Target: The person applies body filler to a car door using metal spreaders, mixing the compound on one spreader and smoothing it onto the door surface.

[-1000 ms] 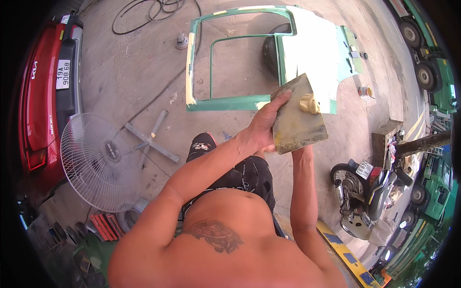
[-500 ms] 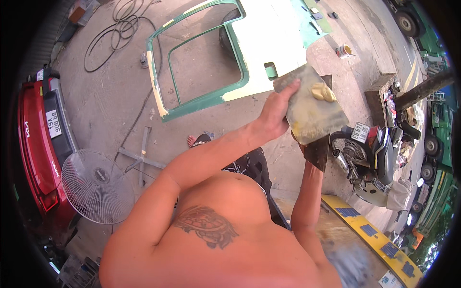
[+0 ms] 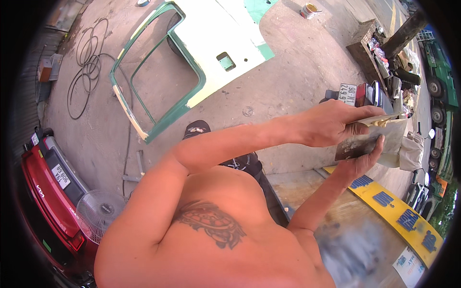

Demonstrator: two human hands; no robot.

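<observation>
The panel (image 3: 240,36) looks, as a judgement, partly coated. Pale cream and white cover most of its broad face, and cream shows along the lower edge beneath the window hole and on the far left corner. Bare green shows along much of the window frame, at the right-hand corner and at the far end, so by appearance those parts are uncoated; whether they count as left over cannot be told. The small recess in the face also shows green inside.

Some putty (image 3: 382,123) is out on the plates, between the two hands. A tin (image 3: 310,10) with yellowish stuff at its rim stands on the floor (image 3: 283,96) past the panel's right end.

The left hand (image 3: 333,124) grips a thin plate (image 3: 391,116), seen nearly edge-on. The right hand (image 3: 362,161) holds a wide plate (image 3: 353,150) just below, its thumb or a finger laid over the dark face. The plates are close together; whether they touch is hard to tell.

The panel lies ahead of the person and to the left of both hands, well apart from them. A tyre (image 3: 174,34) shows through its window hole.
</observation>
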